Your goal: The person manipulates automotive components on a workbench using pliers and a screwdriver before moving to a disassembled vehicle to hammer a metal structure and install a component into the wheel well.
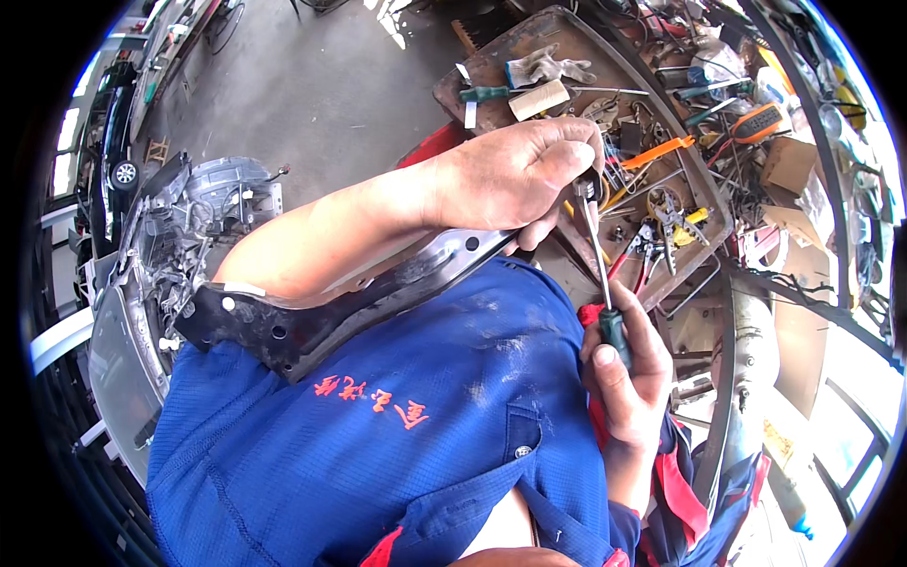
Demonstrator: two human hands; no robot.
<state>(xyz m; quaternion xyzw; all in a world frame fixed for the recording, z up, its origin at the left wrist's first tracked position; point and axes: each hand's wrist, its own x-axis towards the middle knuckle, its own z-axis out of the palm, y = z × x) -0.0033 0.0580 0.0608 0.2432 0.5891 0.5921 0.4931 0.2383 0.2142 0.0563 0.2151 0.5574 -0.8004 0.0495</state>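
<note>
My left hand (520, 175) is closed around the far end of a long black metal car bracket (378, 300). The bracket has round holes and lies slantwise under my left forearm, against the front of my blue work shirt. In my right hand (628, 369) is a screwdriver (612, 331) with a dark green handle, my fingers wrapped round it. Its metal shaft points away from me, and the tip reaches a small dark part (588, 189) beside my left fingers. How tip and part meet is too small to tell.
A rusty metal tray table (491, 59) stands ahead to the right, holding a work glove (548, 66), pliers (671, 215), another screwdriver (484, 94) and an orange strip (658, 153). Car parts (179, 227) lie at the left. A dark car (113, 156) stands beyond them.
</note>
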